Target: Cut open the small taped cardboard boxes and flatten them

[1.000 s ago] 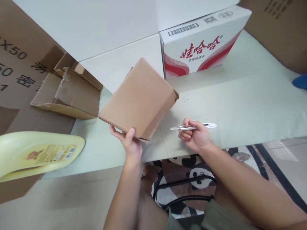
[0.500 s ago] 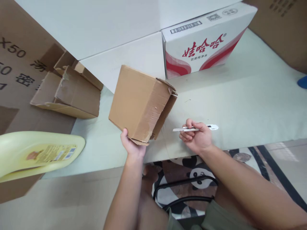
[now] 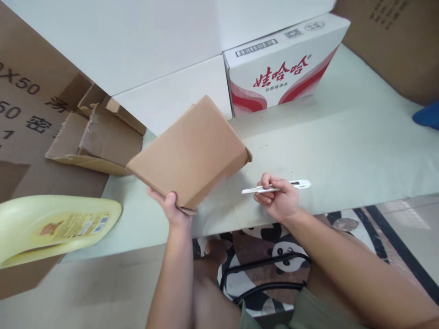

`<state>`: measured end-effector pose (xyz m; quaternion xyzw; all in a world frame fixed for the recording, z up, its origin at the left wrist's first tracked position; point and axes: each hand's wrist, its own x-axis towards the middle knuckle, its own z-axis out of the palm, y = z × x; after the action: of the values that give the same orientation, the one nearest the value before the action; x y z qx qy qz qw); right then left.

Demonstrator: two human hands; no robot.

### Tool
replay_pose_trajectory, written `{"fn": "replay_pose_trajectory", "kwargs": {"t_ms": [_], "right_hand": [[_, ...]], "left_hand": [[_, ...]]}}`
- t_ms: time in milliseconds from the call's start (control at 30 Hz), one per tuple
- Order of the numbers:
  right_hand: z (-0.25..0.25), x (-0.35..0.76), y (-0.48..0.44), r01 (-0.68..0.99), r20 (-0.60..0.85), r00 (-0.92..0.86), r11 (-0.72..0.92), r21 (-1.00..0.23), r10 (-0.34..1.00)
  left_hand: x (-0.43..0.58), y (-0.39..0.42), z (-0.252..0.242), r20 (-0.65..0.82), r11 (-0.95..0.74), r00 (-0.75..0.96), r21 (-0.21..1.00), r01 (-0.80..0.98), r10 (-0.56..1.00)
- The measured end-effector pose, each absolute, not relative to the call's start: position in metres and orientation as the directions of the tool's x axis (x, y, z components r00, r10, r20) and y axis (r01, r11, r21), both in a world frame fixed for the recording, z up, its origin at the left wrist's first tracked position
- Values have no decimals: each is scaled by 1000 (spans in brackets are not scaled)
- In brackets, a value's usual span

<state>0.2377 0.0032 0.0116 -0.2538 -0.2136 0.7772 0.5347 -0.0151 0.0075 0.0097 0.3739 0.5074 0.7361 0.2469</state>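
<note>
My left hand (image 3: 171, 210) grips a brown cardboard box (image 3: 192, 151) by its lower left edge. The box is tilted above the table, its broad plain side turned up toward me. A short flap shows at its right corner, and its inside is hidden. To the right of the box, my right hand (image 3: 277, 196) is closed around a white utility knife (image 3: 302, 183). The blade is out and points left, toward the box but apart from it.
A pale green cloth (image 3: 343, 151) covers the table. White cartons (image 3: 164, 41) and a red-and-white water carton (image 3: 274, 77) stand at the back. Left are an opened cardboard box (image 3: 106, 137) and a yellow plastic bottle (image 3: 61, 228). Something blue (image 3: 427, 118) sits at the right edge.
My left hand has turned the box and shifted it left, so its broad side faces me more and the open end no longer shows. My right hand keeps the knife nearly in place.
</note>
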Motion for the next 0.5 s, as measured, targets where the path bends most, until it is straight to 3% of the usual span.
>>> {"fn": "replay_pose_trajectory", "kwargs": {"t_ms": [100, 233, 333, 500], "right_hand": [[14, 239, 4, -724, -167, -300, -338, -602, 939], [16, 240, 3, -739, -167, -275, -319, -594, 947], [17, 242, 2, -749, -132, -274, -298, -592, 953], [22, 247, 4, -753, -107, -327, -327, -570, 939]], "left_hand": [[-28, 4, 5, 577, -440, -536, 817, 373, 617], [-23, -7, -9, 797, -444, -213, 511, 736, 565], [-14, -10, -14, 854, -467, -32, 315, 826, 519], [-4, -3, -14, 864, -505, 6, 288, 814, 503]]}}
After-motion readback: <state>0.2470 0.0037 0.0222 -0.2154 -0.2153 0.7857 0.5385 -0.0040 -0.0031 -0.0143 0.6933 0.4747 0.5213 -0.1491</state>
